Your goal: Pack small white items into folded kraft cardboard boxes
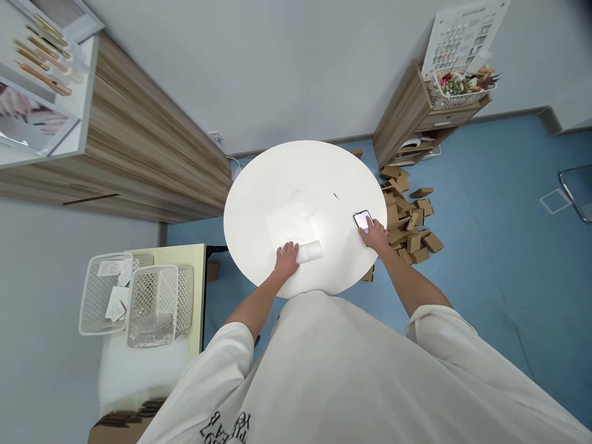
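Flat on the round white table (259, 179) rests my left hand (287, 259), its fingers stretched forward and slightly apart. It touches the left end of a folded white strip (311, 251), perhaps paper or tissue; its exact kind is unclear. Near the table's right edge my right hand (374, 234) is around the lower end of a smartphone (362, 218) with a lit screen. One finger lies on the screen, while the thumb is at the phone's lower left edge. Behind the strip, a faint white sheet (289, 227) almost blends into the tabletop.
Small brown cardboard boxes (407, 222) are heaped on the blue floor right of the table. A wooden cabinet (402, 117) bears a flower basket (462, 89). At left are a wood-grain cabinet (152, 135) and a side table (197, 271) with white plastic baskets (155, 296).
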Demonstrator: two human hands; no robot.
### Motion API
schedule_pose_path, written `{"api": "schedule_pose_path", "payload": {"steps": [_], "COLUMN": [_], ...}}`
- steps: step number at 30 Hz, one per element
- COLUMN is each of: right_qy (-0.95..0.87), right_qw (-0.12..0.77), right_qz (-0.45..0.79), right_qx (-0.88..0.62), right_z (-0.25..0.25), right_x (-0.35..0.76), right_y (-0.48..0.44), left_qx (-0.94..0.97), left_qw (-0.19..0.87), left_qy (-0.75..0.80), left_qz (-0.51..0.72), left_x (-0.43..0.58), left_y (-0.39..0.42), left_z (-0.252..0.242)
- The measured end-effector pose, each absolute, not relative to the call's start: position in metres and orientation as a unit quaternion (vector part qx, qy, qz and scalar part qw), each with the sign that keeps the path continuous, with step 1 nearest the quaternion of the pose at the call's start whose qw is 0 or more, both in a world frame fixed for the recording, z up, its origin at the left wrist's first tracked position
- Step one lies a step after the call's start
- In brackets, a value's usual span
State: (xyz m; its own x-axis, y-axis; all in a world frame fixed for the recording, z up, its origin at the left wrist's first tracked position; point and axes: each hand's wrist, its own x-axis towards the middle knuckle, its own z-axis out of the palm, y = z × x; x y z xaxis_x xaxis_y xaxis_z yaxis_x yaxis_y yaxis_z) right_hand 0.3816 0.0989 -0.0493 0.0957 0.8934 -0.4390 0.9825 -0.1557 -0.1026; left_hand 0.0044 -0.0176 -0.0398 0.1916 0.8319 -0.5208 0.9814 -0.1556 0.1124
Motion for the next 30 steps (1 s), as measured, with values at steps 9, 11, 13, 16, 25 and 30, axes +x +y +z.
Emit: {"api": "schedule_pose_path", "payload": {"steps": [9,11,13,16,25,30], "right_qy": [0.639,0.639,0.638,0.636,0.632,0.633], "right_qw": [0.095,0.087,0.077,0.065,0.056,0.068], "right_qz": [-0.210,-0.210,-0.214,-0.225,-0.223,-0.221], "right_qx": [0.734,0.735,0.736,0.735,0.740,0.739], "right_z": [-0.052,-0.052,-0.052,-0.051,-0.043,-0.045], "right_x": [0.380,0.381,0.382,0.386,0.406,0.405], "right_y": [0.099,0.100,0.100,0.098,0.072,0.069], "left_qx": [0.736,0.736,0.738,0.738,0.743,0.739], "left_qw": [0.226,0.225,0.224,0.223,0.213,0.220], "left_qy": [0.615,0.615,0.615,0.615,0.612,0.613], "left_qz": [-0.170,-0.169,-0.166,-0.167,-0.167,-0.171], "left_x": [0.005,0.005,0.005,0.005,0.004,0.005], "left_y": [-0.017,-0.017,-0.016,-0.016,-0.018,-0.017], "left_z": [-0.035,-0.034,-0.035,-0.037,-0.041,-0.038]}}
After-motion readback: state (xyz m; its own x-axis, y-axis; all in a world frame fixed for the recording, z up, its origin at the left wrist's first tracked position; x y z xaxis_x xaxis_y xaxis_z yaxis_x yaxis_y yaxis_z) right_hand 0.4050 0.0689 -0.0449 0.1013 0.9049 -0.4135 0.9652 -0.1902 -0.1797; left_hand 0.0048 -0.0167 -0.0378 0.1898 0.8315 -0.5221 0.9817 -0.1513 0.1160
